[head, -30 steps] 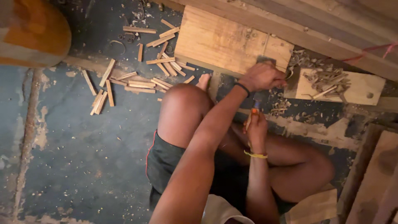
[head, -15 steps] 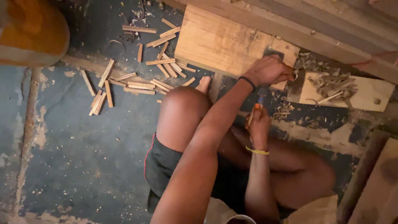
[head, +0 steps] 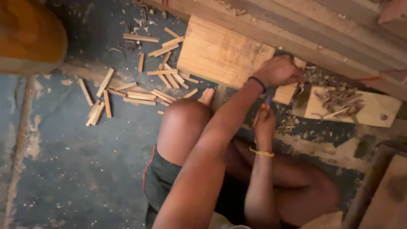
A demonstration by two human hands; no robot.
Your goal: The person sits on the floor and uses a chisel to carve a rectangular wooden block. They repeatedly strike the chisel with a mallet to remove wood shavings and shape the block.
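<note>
Left hand (head: 277,71) now further right along plank (head: 220,53), closed over small part at plank's end, grip unclear. Right hand (head: 263,123) below, holding orange-handled tool (head: 266,101) upright, position unchanged. Work stays at plank's right end. Offcuts (head: 131,95) litter floor.

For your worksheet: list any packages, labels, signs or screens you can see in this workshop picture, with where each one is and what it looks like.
None in view: only bare wood, a plank, offcuts and shavings on the floor by the left hand and right hand.
</note>
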